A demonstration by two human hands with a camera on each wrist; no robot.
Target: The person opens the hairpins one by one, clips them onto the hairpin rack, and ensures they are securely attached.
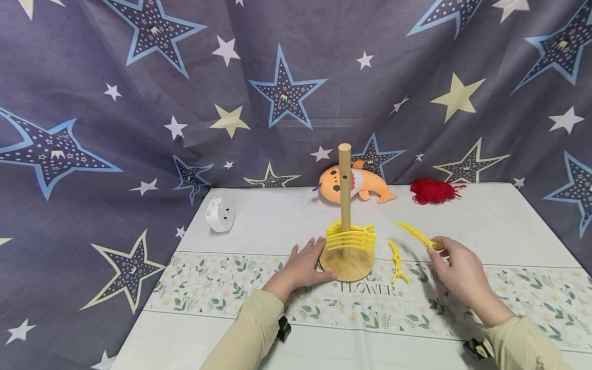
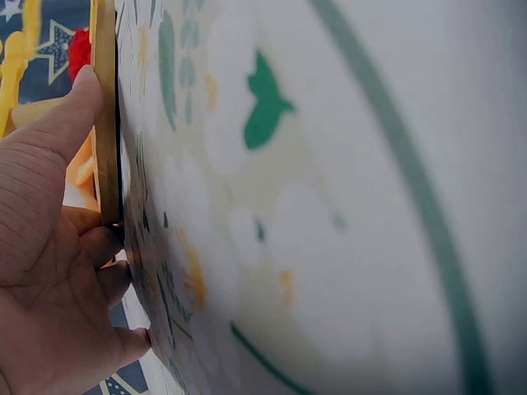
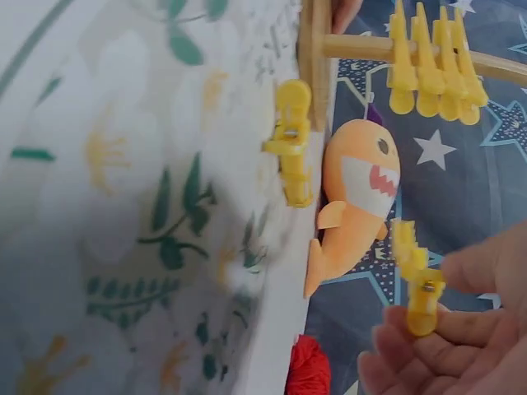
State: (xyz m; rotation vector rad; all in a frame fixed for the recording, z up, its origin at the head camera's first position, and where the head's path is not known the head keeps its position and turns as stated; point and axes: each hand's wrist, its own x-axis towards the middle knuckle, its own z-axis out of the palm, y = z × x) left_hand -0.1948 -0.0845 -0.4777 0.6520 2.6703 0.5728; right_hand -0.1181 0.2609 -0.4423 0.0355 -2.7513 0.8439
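A wooden stand [image 1: 345, 203] with a round base and an upright pole stands mid-table. Several yellow plastic clips [image 1: 351, 239] hang stacked around the pole, above the base; the right wrist view shows their rounded ends. My left hand [image 1: 302, 264] holds the base's rim at the left, its thumb along the front edge and fingers at the side. To the right of the stand, my right hand [image 1: 460, 268] pinches one yellow clip [image 1: 414, 234] by its end, raised off the table. Another loose yellow clip [image 1: 396, 261] lies on the tabletop between the stand and that hand.
An orange plush shark [image 1: 370, 184] lies behind the stand. Red yarn [image 1: 432, 191] sits at the back right, and a white plug-like device [image 1: 220, 214] at the back left. A star-patterned curtain [image 1: 296, 144] hangs behind the table, which has a floral cover [image 1: 208, 282].
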